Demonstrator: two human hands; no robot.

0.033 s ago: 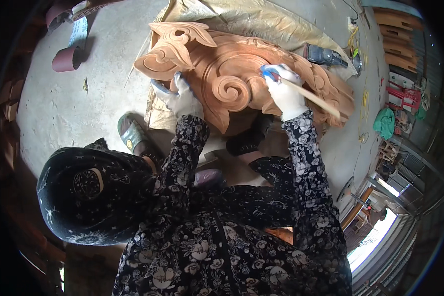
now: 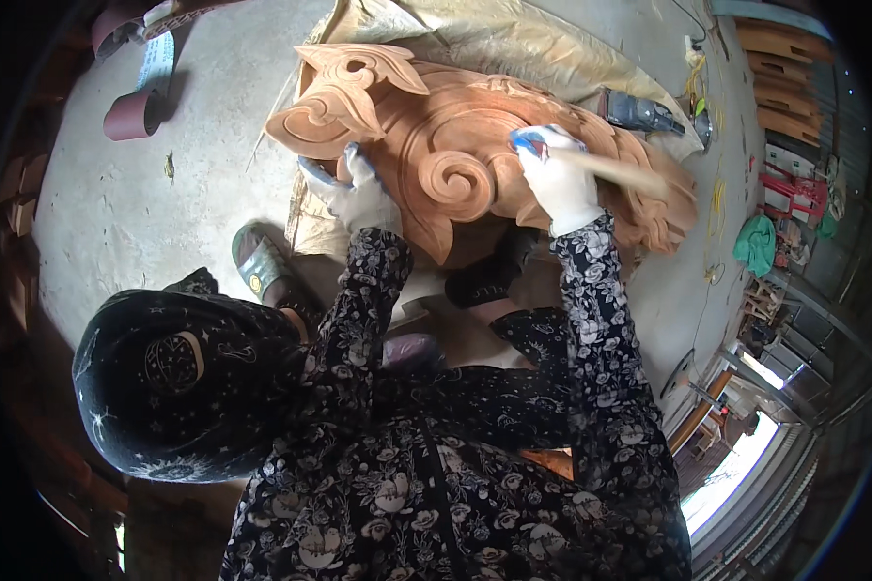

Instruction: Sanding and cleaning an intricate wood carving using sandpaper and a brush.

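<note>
A large reddish-brown wood carving (image 2: 454,186) with scrolls and leaf shapes lies in front of me. At its left lobe, my left hand (image 2: 358,197), in a white glove with blue on the fingers, grips the lower edge; its fingertips are partly hidden. Over the middle of the carving, my gloved right hand (image 2: 559,182) is closed round a pale wooden stick (image 2: 620,173). The stick points right and is smeared by motion. Its other end is hidden in the hand, so I cannot tell whether a tip touches the wood.
A tan cloth (image 2: 475,37) lies under and behind the carving. A dark power tool (image 2: 639,111) rests on it at the right. Rolled abrasive strip (image 2: 131,116) lies on the concrete floor at the left. My feet in slippers (image 2: 258,261) are close to the carving.
The free end of the stick has swung up, away from me, and is more blurred. My right hand has turned slightly; my left hand stays in the same place.
</note>
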